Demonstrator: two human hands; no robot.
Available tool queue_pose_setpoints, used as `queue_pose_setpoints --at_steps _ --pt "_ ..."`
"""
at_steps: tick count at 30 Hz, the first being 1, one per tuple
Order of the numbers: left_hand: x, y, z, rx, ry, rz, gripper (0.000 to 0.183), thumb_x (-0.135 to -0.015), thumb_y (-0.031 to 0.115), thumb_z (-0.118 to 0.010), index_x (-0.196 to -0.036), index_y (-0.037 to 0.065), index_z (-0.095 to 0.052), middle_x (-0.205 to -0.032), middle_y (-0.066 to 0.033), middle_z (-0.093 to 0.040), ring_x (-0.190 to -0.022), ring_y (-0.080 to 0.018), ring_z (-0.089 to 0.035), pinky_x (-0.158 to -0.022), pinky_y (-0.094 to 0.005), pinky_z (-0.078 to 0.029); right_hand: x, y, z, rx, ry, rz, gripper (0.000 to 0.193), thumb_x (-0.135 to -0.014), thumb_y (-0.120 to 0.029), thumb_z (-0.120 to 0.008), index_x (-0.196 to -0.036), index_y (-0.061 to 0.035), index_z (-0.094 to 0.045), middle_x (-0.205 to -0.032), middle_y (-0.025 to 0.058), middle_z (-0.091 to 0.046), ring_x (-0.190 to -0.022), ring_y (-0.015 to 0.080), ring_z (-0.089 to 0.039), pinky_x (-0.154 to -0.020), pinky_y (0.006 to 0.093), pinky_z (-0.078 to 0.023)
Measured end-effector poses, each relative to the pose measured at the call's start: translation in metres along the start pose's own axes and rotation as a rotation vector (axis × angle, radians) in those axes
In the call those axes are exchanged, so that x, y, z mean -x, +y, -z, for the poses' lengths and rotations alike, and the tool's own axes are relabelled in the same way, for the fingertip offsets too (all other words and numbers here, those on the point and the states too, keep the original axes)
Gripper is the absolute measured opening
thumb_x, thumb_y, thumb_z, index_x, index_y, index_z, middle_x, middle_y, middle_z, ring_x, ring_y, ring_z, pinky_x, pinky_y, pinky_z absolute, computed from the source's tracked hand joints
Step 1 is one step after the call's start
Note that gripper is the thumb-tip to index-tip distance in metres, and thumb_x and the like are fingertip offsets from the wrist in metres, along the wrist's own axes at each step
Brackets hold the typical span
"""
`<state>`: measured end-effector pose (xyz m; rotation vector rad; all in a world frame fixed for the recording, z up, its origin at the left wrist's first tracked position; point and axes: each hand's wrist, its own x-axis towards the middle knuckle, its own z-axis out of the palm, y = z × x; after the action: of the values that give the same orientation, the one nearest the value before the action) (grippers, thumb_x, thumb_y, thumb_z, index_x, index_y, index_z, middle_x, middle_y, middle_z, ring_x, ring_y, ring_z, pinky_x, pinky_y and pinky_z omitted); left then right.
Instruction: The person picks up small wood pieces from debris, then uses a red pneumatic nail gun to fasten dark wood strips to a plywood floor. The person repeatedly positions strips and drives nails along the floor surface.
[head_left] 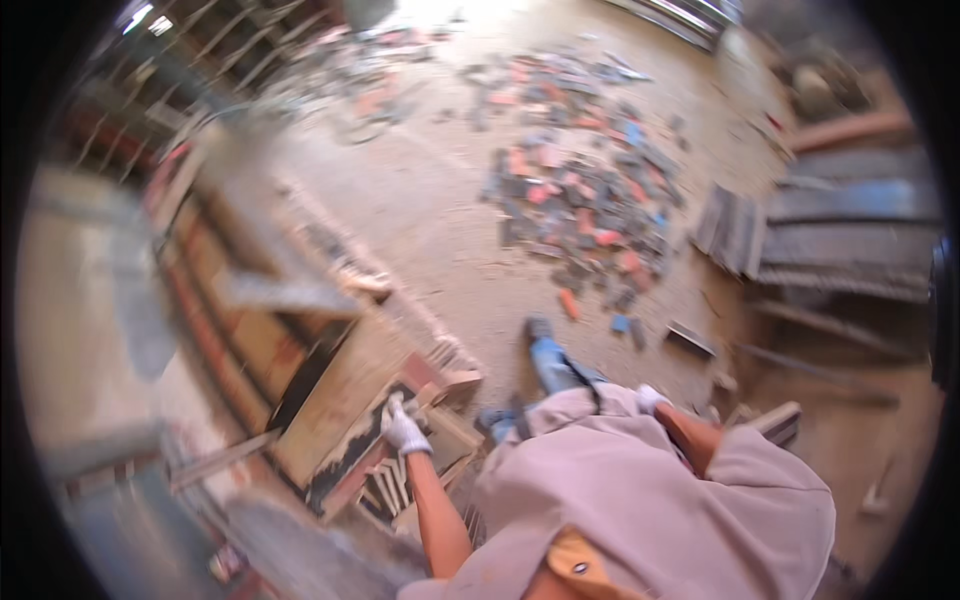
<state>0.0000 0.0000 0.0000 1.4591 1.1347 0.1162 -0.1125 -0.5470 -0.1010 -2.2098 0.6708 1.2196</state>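
My left hand (404, 428), in a whitish work glove, is at the near end of a wooden workbench (335, 385). Its fingers look curled together beside a dark strip and a reddish block (417, 372); blur hides what they hold, if anything. Just below that hand, several thin wooden slats (388, 484) stand side by side. My right hand (652, 399), also gloved, is low by my right side, at the edge of my pale shirt. The shirt covers part of it, and its fingers cannot be made out.
A broad heap of small grey, orange and blue offcuts (585, 190) covers the floor ahead. Stacked dark boards (850, 225) stand on the right, with a short loose block (690, 340) nearer me. Metal racking (200, 70) is at the far left. My boot (540, 330) is beside the bench.
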Motion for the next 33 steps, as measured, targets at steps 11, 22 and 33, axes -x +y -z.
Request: queue_pose_setpoints --at_steps 11,22,33 --pt "0.010 -0.068 -0.079 -1.325 -0.146 -0.205 0.043 -0.100 0.038 -0.053 -0.085 0.007 -0.079 -0.075 -0.0140 -0.073 -0.060 -0.0256 -0.067 -0.058 -0.0420 -0.052 -0.098 -0.083 0.225 -0.870 0.316 0.000 0.040 -0.100 -0.036 -0.051 -0.097 -0.0011 -0.070 -0.079 0.0153 -0.072 -0.065 0.0277 -0.070 -0.063 0.0426 -0.057" --pt "-0.167 0.055 -0.381 -0.817 -0.588 0.142 0.023 -0.101 0.018 -0.044 -0.118 0.008 -0.055 -0.082 -0.0175 -0.071 -0.058 -0.0242 -0.066 -0.048 -0.0364 -0.054 -0.101 -0.060 0.194 -1.040 0.295 -0.441 0.034 -0.094 -0.030 -0.053 -0.094 0.0008 -0.068 -0.076 0.0189 -0.072 -0.060 0.0288 -0.070 -0.056 0.0418 -0.056" --pt "-0.107 0.136 -0.738 -0.875 -1.192 -0.324 0.036 -0.092 -0.004 -0.047 -0.123 0.005 -0.063 -0.108 -0.0096 -0.069 -0.079 -0.0136 -0.065 -0.074 -0.0290 -0.055 -0.189 -0.124 0.263 -1.097 0.342 -0.530 0.029 -0.098 -0.031 -0.062 -0.097 -0.0040 -0.069 -0.075 0.0088 -0.072 -0.062 0.0161 -0.068 -0.057 0.0343 -0.053"
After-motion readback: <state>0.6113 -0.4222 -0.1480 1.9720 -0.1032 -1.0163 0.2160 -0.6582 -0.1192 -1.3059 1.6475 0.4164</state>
